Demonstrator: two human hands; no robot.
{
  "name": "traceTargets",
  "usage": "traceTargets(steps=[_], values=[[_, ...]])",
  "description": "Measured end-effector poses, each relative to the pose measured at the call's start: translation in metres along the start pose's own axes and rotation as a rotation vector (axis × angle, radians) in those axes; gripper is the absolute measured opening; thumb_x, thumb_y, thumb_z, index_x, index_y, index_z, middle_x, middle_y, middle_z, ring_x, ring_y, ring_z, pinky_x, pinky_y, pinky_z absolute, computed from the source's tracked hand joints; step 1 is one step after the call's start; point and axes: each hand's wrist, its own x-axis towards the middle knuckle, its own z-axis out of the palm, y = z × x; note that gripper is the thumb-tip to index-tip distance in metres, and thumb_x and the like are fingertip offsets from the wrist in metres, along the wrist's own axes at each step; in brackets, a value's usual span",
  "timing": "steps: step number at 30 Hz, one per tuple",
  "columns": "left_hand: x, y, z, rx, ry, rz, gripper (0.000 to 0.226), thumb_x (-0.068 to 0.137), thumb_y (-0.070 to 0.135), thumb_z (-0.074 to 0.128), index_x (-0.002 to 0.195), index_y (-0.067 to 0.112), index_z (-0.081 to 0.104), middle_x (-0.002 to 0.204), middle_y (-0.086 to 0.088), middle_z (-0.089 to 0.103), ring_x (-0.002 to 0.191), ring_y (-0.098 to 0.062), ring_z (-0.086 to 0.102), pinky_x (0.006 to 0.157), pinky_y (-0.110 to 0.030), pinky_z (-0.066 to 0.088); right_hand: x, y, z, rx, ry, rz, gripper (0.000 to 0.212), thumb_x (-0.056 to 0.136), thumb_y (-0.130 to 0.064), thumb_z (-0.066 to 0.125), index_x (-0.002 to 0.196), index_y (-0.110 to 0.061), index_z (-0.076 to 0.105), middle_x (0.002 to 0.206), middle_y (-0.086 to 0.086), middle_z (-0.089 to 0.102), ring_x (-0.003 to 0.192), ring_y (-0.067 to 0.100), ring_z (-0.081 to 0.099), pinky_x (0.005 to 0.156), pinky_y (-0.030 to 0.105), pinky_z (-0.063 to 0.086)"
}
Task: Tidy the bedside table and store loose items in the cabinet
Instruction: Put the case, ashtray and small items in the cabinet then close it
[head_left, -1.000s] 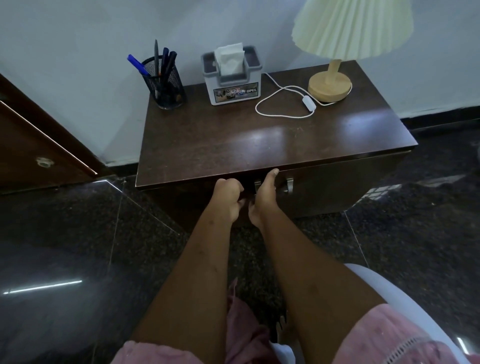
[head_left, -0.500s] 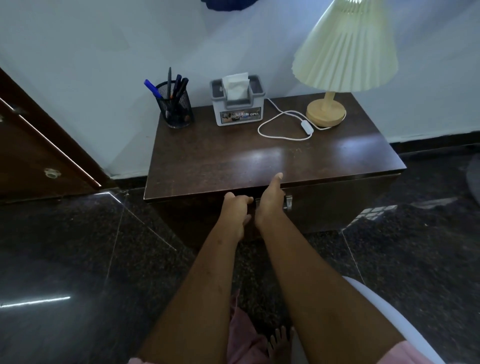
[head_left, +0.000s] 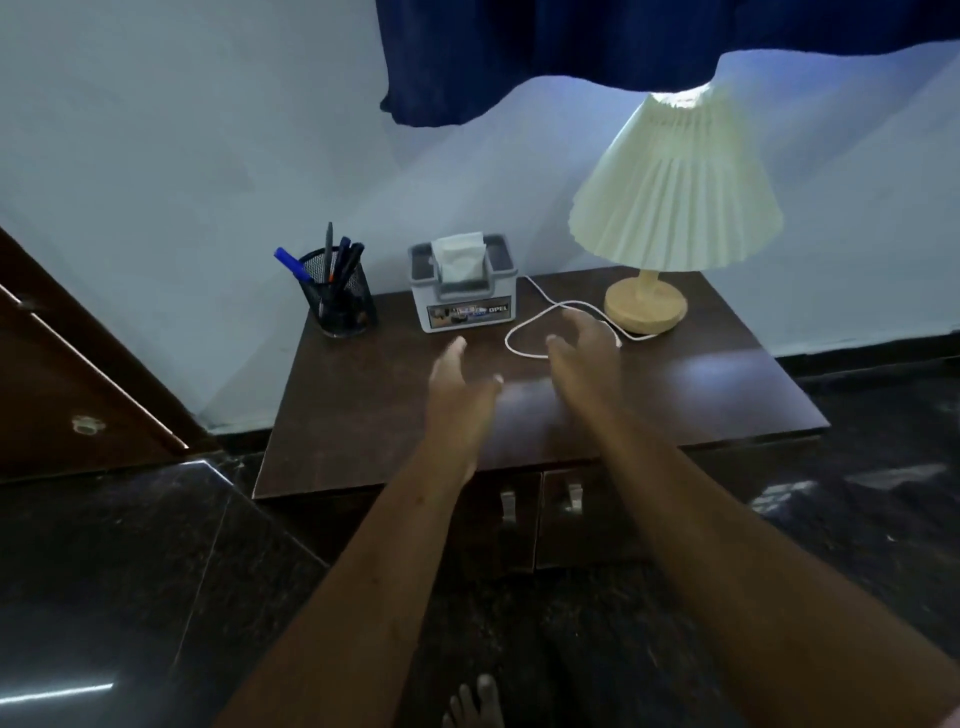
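Since half a second ago both your hands have left the cabinet door handles and risen over the tabletop; the view has tipped up too.

Near: the two dark cabinet doors (head_left: 524, 525) look shut, metal handles side by side. Anything you pick up now has nowhere to go until a door is reopened, one-handed.

Your left hand (head_left: 460, 395) and right hand (head_left: 587, 348) are both empty, fingers spread, over the dark brown bedside table (head_left: 675, 400).

Your right hand is right over the looped white lamp cord (head_left: 524, 332). Snag it and you could drag the cream pleated-shade lamp with the wooden base (head_left: 645, 306), far right.

Far: grey tissue box with a printed label (head_left: 462, 291) is just beyond your left hand. Black mesh pen cup (head_left: 340, 296), far left, holds loose leaning pens. Bump or tilt it and they could spill.
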Motion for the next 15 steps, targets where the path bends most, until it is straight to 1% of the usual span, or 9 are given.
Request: traceTargets(steps=[1,3,5,7,10,11,13,14,15], values=[[0.023,0.003,-0.001,-0.032,0.086,0.027,0.062,0.088,0.008,0.056,0.145,0.019,0.033,0.150,-0.007,0.034,0.133,-0.018,0.037,0.110,-0.035,0.034,0.018,-0.001,0.008,-0.008,-0.020,-0.051,0.046,0.088,-0.012,0.054,0.133,-0.005,0.050,0.138,0.014,0.051,0.130,0.025,0.043,0.108,0.030,0.029],[0.073,0.005,-0.006,-0.112,0.242,0.041,0.059,0.090,0.012,0.054,0.145,0.017,0.032,0.148,-0.007,0.035,0.129,-0.016,0.039,0.111,-0.034,0.031,0.052,-0.002,0.029,0.037,-0.054,-0.101,0.045,0.090,-0.016,0.054,0.133,-0.003,0.050,0.138,0.014,0.052,0.130,0.025,0.045,0.110,0.032,0.031],[0.114,0.001,-0.014,-0.156,0.308,-0.001,0.055,0.093,0.020,0.051,0.145,0.017,0.032,0.149,-0.007,0.035,0.132,-0.019,0.038,0.111,-0.034,0.030,0.081,-0.003,0.047,0.194,-0.084,-0.049,0.045,0.094,-0.022,0.051,0.134,-0.003,0.047,0.139,0.012,0.050,0.130,0.024,0.045,0.110,0.031,0.032],[0.141,-0.002,-0.022,-0.196,0.277,-0.061,0.052,0.096,0.029,0.048,0.144,0.016,0.034,0.148,-0.005,0.037,0.134,-0.021,0.037,0.109,-0.032,0.030,0.102,-0.007,0.058,0.361,-0.109,0.075,0.049,0.097,-0.031,0.045,0.140,-0.007,0.041,0.145,0.007,0.044,0.134,0.022,0.040,0.112,0.031,0.030],[0.163,0.001,-0.029,-0.249,0.170,-0.157,0.045,0.097,0.040,0.042,0.135,0.017,0.045,0.142,0.000,0.046,0.131,-0.018,0.041,0.111,-0.038,0.029,0.120,-0.018,0.068,0.466,-0.149,0.208,0.051,0.099,-0.039,0.037,0.143,-0.013,0.038,0.149,0.002,0.039,0.136,0.018,0.036,0.114,0.033,0.027],[0.169,0.003,-0.030,-0.271,0.133,-0.183,0.041,0.097,0.041,0.041,0.129,0.018,0.051,0.138,-0.001,0.051,0.126,-0.018,0.047,0.111,-0.040,0.031,0.122,-0.022,0.071,0.485,-0.155,0.219,0.050,0.099,-0.039,0.037,0.141,-0.012,0.041,0.145,0.000,0.043,0.132,0.016,0.039,0.112,0.031,0.028],[0.176,0.006,-0.028,-0.328,0.093,-0.243,0.036,0.097,0.040,0.041,0.119,0.018,0.058,0.128,-0.004,0.059,0.114,-0.019,0.056,0.106,-0.042,0.039,0.122,-0.028,0.078,0.480,-0.156,0.205,0.044,0.100,-0.037,0.037,0.135,-0.012,0.048,0.130,-0.003,0.051,0.116,0.009,0.044,0.101,0.024,0.031],[0.179,0.007,-0.026,-0.330,0.088,-0.266,0.037,0.097,0.040,0.041,0.120,0.017,0.058,0.128,-0.006,0.059,0.115,-0.022,0.056,0.106,-0.044,0.040,0.122,-0.030,0.082,0.474,-0.150,0.200,0.041,0.101,-0.034,0.036,0.134,-0.013,0.049,0.125,-0.003,0.051,0.110,0.008,0.043,0.096,0.023,0.031],[0.181,0.007,-0.025,-0.316,0.088,-0.283,0.041,0.097,0.040,0.040,0.126,0.016,0.055,0.132,-0.007,0.056,0.120,-0.024,0.053,0.108,-0.045,0.038,0.123,-0.031,0.084,0.472,-0.138,0.207,0.040,0.101,-0.033,0.036,0.134,-0.013,0.049,0.126,-0.002,0.051,0.110,0.008,0.043,0.094,0.022,0.031]])
